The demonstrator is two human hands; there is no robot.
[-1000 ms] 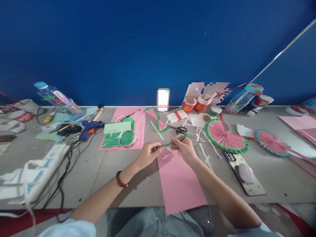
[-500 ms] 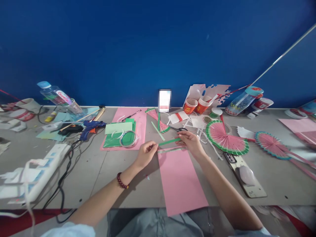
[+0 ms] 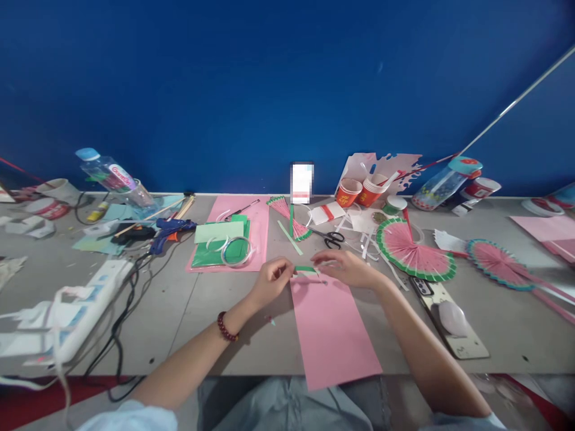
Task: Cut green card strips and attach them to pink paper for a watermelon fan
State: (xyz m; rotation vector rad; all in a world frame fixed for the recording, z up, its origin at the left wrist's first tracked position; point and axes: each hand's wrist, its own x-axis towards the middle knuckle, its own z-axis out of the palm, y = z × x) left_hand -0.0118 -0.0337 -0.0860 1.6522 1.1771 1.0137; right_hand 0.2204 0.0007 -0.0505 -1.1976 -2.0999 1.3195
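Observation:
A pink paper sheet (image 3: 335, 335) lies lengthwise in front of me, its near end hanging past the table edge. Along its far edge is a narrow green paper strip (image 3: 305, 269). My left hand (image 3: 274, 282) pinches the strip's left end at the sheet's far left corner. My right hand (image 3: 344, 267), fingers bent over the strip's right end, hides that end; thumb and fingers look closed on it. Black scissors (image 3: 333, 239) lie just beyond my right hand. Past my hands are a folded pink and green paper fan (image 3: 302, 230) and a pale green strip (image 3: 290, 237).
To the left lie a pink sheet with a green paper pack (image 3: 215, 254), a blue glue gun (image 3: 168, 233) and a power strip (image 3: 85, 314) with cables. To the right are a watermelon-patterned paper fan (image 3: 415, 254), a phone (image 3: 467, 341) under a white mouse (image 3: 451, 317), and red paper cups (image 3: 349, 193).
The green strip has come down toward me onto the sheet's far edge. My right hand has moved left and nearer my left hand, uncovering the scissors. The view has shifted slightly.

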